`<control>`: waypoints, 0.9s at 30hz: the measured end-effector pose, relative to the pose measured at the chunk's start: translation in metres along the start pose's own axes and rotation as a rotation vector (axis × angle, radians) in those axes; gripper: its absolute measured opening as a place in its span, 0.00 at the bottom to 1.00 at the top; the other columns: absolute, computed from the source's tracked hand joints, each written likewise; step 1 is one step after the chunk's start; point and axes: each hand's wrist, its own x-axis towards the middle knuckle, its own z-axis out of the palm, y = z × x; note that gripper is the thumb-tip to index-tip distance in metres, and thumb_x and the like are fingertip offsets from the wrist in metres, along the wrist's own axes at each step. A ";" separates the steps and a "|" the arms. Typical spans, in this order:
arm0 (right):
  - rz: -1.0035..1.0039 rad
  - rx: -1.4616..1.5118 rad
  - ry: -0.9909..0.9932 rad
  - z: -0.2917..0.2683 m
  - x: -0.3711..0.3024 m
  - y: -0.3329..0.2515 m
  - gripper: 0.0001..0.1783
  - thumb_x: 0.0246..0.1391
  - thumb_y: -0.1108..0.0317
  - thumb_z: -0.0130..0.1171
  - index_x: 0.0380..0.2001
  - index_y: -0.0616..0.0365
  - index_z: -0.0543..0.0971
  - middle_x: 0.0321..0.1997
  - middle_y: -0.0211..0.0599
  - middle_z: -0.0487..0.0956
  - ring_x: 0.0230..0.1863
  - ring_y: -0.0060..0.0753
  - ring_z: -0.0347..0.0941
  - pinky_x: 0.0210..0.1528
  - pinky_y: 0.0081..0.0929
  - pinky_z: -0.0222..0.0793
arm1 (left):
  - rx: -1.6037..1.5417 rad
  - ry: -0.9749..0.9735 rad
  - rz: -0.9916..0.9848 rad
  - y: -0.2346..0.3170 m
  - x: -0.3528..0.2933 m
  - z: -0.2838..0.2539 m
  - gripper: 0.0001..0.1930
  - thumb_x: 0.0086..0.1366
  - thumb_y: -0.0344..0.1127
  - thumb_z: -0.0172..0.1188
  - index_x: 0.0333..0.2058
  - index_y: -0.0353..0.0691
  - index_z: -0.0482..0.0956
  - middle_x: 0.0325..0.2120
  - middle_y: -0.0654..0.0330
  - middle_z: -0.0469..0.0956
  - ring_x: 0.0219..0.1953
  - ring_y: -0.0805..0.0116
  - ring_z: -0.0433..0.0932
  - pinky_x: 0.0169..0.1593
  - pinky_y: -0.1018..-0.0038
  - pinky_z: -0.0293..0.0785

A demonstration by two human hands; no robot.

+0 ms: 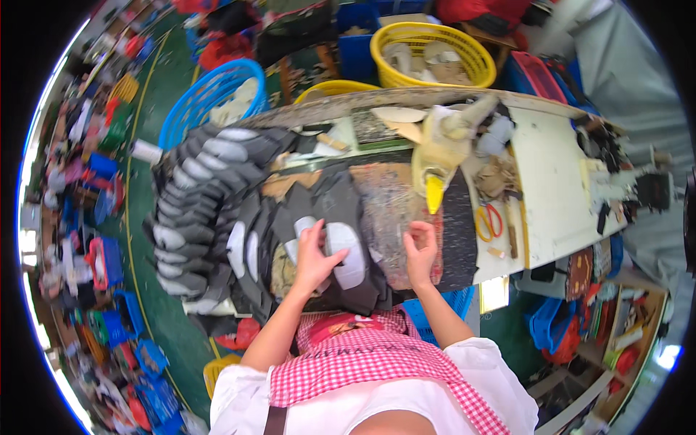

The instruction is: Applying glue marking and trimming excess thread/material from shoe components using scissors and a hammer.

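Note:
My left hand point(317, 259) rests on dark grey sheet pieces with light grey oval patches, its thumb and fingers spread. One patched piece point(346, 254) lies beside its thumb, close to the table's near edge. My right hand point(421, 254) is just above the stained work board point(388, 210), fingers half curled and thumb slightly apart; I see nothing in it. To the left, many similar patched pieces point(190, 196) overlap in a long curved row. Beyond my right hand stands a grimy cream container point(438, 148) with a yellow nozzle point(434, 194) towards me.
Orange-handled scissors point(491, 222) lie right of the board, near crumpled brown scraps point(496, 177). A blue basket point(190, 101) and a yellow basket point(433, 35) stand past the table's far edge. Machine-like equipment point(638, 188) is at the right end. Bins line the green floor point(170, 319).

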 end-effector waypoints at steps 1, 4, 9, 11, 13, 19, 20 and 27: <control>0.068 -0.079 0.251 -0.012 0.002 0.007 0.26 0.37 0.78 0.60 0.45 0.59 0.69 0.48 0.38 0.65 0.46 0.31 0.66 0.48 0.25 0.61 | 0.006 -0.011 0.011 -0.002 -0.001 -0.005 0.40 0.38 0.37 0.70 0.51 0.33 0.64 0.35 0.55 0.68 0.34 0.64 0.69 0.38 0.73 0.68; -0.067 -0.562 0.501 -0.029 0.033 -0.017 0.20 0.39 0.75 0.62 0.40 0.57 0.73 0.46 0.38 0.65 0.36 0.30 0.69 0.38 0.23 0.66 | -0.169 0.003 -0.126 0.007 -0.021 -0.008 0.39 0.41 0.33 0.69 0.53 0.33 0.61 0.33 0.58 0.71 0.33 0.70 0.70 0.38 0.76 0.68; -0.249 -0.629 0.294 -0.050 0.099 -0.021 0.12 0.42 0.67 0.63 0.33 0.54 0.76 0.34 0.36 0.73 0.28 0.32 0.72 0.30 0.25 0.68 | -0.625 -0.289 -0.179 0.064 -0.047 -0.018 0.29 0.48 0.25 0.61 0.50 0.32 0.61 0.40 0.56 0.72 0.43 0.67 0.72 0.49 0.73 0.67; -0.198 -0.635 0.286 -0.057 0.112 -0.026 0.10 0.43 0.66 0.62 0.31 0.55 0.76 0.31 0.35 0.74 0.27 0.33 0.73 0.29 0.26 0.68 | -0.678 -0.220 -0.247 0.076 -0.034 -0.031 0.27 0.48 0.24 0.61 0.49 0.32 0.62 0.39 0.56 0.72 0.43 0.67 0.72 0.48 0.73 0.67; -0.181 -0.761 0.253 -0.061 0.117 -0.025 0.10 0.44 0.64 0.62 0.28 0.58 0.76 0.29 0.36 0.75 0.28 0.36 0.75 0.29 0.28 0.68 | -0.747 -0.083 -0.297 0.071 -0.008 -0.037 0.23 0.48 0.21 0.57 0.46 0.33 0.64 0.38 0.57 0.72 0.41 0.67 0.73 0.47 0.73 0.67; -0.003 -0.518 0.355 -0.056 0.097 -0.069 0.09 0.46 0.68 0.62 0.28 0.61 0.75 0.23 0.32 0.76 0.24 0.16 0.69 0.27 0.17 0.65 | -0.903 0.047 -0.388 0.017 0.019 -0.016 0.24 0.51 0.19 0.53 0.49 0.35 0.61 0.43 0.57 0.69 0.46 0.68 0.69 0.51 0.74 0.62; -0.089 -0.366 0.436 -0.061 0.094 -0.055 0.10 0.45 0.67 0.63 0.28 0.60 0.74 0.21 0.27 0.74 0.21 0.16 0.68 0.24 0.17 0.64 | -0.948 0.089 -0.343 0.026 0.016 -0.013 0.25 0.52 0.18 0.52 0.50 0.35 0.60 0.45 0.57 0.69 0.47 0.68 0.68 0.52 0.74 0.62; 0.099 0.197 -0.070 -0.004 0.051 -0.080 0.04 0.50 0.74 0.54 0.26 0.59 0.69 0.27 0.36 0.76 0.18 0.17 0.67 0.20 0.15 0.63 | -1.119 0.006 -0.515 0.002 0.026 0.000 0.22 0.53 0.19 0.50 0.49 0.35 0.63 0.41 0.59 0.72 0.43 0.69 0.72 0.49 0.74 0.66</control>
